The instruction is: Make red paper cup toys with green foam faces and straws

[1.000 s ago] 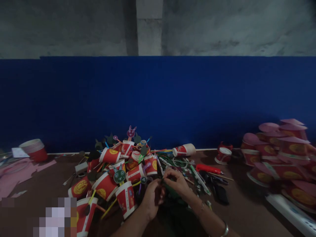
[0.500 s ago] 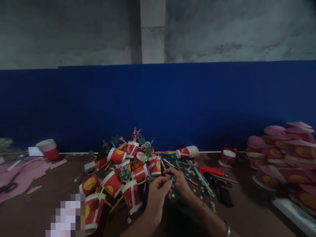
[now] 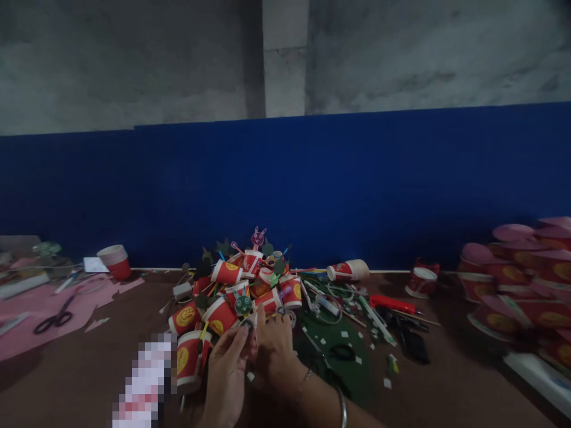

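My left hand is pinched around a small round dark-green piece, low in the middle of the view. Just to its right, my right hand has its fingers bent over the pile; whatever they hold, if anything, is hidden. Red paper cups with yellow prints lie heaped beyond both hands. A green rabbit face sits on the heap, and a pink rabbit face stands at its top.
Scissors lie on green paper among white scraps. Right of them are a red tool and stacked cups with pink tops. Pink paper with scissors lies left. Nested cups lie behind.
Both hands have moved left toward the cup heap, uncovering the green paper and scissors. My right hand has shifted over to the cups. The camera view has turned slightly left.
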Available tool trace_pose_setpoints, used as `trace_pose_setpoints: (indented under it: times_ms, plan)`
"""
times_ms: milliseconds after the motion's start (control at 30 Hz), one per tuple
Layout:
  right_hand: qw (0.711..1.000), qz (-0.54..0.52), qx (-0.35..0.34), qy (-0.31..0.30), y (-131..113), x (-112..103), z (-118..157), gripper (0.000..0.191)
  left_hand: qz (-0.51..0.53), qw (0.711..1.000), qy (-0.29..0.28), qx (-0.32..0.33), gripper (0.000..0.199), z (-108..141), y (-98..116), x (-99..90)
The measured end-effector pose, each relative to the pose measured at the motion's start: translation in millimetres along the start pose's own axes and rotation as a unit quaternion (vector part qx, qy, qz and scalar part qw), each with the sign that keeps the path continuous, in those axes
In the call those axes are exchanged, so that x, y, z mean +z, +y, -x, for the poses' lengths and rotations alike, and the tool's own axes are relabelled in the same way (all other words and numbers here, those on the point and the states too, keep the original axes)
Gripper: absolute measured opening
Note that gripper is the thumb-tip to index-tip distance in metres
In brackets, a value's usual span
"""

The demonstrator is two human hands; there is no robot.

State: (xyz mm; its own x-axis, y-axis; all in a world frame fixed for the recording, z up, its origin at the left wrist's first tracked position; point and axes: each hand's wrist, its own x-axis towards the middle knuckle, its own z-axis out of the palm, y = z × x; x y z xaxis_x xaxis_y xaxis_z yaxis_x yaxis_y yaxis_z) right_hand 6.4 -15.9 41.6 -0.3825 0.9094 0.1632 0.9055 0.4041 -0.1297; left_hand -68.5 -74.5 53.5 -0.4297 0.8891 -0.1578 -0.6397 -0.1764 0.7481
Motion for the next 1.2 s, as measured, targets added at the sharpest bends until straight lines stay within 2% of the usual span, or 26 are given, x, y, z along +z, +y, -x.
trace_pose_setpoints:
  times_ms: [133,233,367,500,600,733,833,1067,1200]
  plan:
    - [0.998,-0.060,0.006,0.007,9,-2,6,0.053,-0.001,1.000,0.005,0.022,0.034,-9,3,-8.7]
    - [0.984,-0.155,0.055,0.063,26,-12,12,0.055,-0.013,0.998,0.017,0.059,0.032,-16,-1,-4.7]
    - [0.950,-0.252,0.140,0.119,53,-23,16,0.066,-0.023,0.990,0.069,0.121,0.033,-25,-13,12.9]
    - [0.911,-0.323,0.221,0.132,78,-26,10,0.066,-0.006,0.989,0.052,0.139,0.033,-34,-31,35.4]
    - [0.888,-0.344,0.263,0.155,94,-24,3,0.068,-0.003,0.992,0.034,0.120,0.034,-42,-45,52.3]
    - [0.875,-0.362,0.269,0.176,103,-20,-4,0.071,0.023,0.996,0.016,0.081,0.033,-49,-57,73.6]
    - [0.868,-0.380,0.265,0.180,105,-16,-7,0.071,0.046,0.997,0.006,0.065,0.032,-51,-62,82.8]
    - [0.861,-0.394,0.261,0.186,102,-16,-7,0.067,0.081,0.996,0.023,0.025,0.030,-59,-69,82.4]
    - [0.861,-0.408,0.241,0.183,100,-15,-5,0.064,0.085,0.996,0.023,0.019,0.030,-61,-67,82.5]
